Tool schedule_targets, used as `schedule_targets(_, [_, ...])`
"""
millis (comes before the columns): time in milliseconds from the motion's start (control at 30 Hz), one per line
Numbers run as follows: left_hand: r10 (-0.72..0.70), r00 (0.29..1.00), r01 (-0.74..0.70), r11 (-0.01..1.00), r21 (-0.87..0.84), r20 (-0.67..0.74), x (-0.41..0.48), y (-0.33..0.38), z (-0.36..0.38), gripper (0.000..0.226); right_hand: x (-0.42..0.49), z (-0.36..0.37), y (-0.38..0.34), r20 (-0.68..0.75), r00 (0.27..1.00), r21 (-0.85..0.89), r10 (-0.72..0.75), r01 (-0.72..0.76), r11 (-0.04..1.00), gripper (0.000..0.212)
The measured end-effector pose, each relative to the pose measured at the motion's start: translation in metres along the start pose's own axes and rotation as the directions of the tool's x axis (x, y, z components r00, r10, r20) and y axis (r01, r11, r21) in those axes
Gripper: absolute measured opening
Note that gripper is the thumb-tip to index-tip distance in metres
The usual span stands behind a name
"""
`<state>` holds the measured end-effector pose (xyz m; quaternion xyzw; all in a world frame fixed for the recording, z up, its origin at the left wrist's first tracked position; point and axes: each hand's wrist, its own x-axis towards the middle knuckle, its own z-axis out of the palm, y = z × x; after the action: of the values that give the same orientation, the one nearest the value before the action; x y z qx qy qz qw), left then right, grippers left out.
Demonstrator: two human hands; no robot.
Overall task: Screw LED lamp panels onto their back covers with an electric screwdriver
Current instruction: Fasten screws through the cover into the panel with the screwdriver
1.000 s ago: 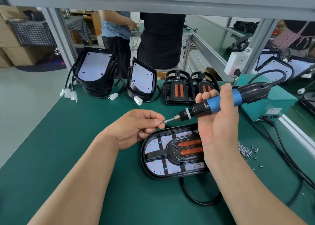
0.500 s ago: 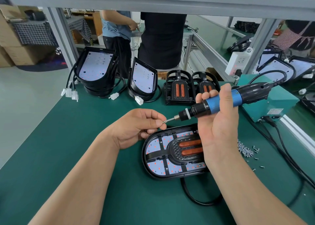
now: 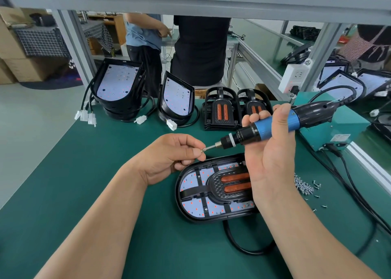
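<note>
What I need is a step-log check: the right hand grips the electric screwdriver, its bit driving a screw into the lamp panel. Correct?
No. The head view shows the right hand gripping the electric screwdriver, but its bit is clear of the lamp panel, at a screw the left hand pinches.

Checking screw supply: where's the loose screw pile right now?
Head view, right side: the screw pile lies on the green mat, just right of the right hand, left of the black cables.

The worktop [image 3: 84, 173] is dark green. The electric screwdriver [image 3: 245, 134] is blue and black. The LED lamp panel [image 3: 193, 206] is white, dotted red, with two orange bars [image 3: 234, 177], in a black back cover [image 3: 177, 191]. The power box [image 3: 342, 128] is teal.
</note>
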<state>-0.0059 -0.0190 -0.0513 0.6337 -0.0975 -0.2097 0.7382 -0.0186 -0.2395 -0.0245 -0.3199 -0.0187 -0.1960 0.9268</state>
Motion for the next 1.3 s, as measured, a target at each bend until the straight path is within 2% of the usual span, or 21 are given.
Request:
schedule_targets(267, [0.008,1.000,-0.008,1.000,-0.018,-0.001,0.002,-0.002,0.000,0.018,-0.001,0.002,-0.001,-0.005,1.000,-0.019,-0.003,0.003,1.000,0.031])
schedule_targets(467, [0.039,0.999,-0.040,0.999,-0.014,-0.008,0.004,-0.003,-0.003,0.014,0.000,0.002,0.000,-0.094,0.994,-0.026,0.056,-0.059,0.998,0.020])
schedule_targets(567, [0.049,0.999,-0.048,0.999,0.019,-0.007,0.004,-0.003,-0.005,0.020,0.004,0.001,0.000,-0.115,0.988,-0.038,0.103,-0.108,0.993,0.021])
schedule_targets(733, [0.045,0.999,-0.044,0.998,0.046,-0.021,0.004,-0.005,-0.004,0.018,0.006,0.000,0.002,-0.109,0.989,-0.083,0.096,-0.105,0.991,0.024])
schedule_targets(1100, [0.007,1.000,-0.007,1.000,-0.003,0.004,0.000,-0.001,-0.003,0.033,0.009,-0.004,-0.003,-0.192,0.973,0.052,0.126,-0.118,0.992,0.024])
schedule_targets(1200, [-0.021,1.000,0.021,0.996,0.084,-0.005,-0.003,0.001,-0.003,0.030,0.013,-0.005,-0.011,-0.191,0.975,0.086,0.114,-0.099,0.991,0.023])
schedule_targets(1300, [-0.088,0.996,0.082,0.966,0.245,0.011,-0.006,0.001,-0.001,0.039,0.016,-0.006,-0.019,-0.189,0.977,0.114,0.098,-0.078,0.990,0.020])
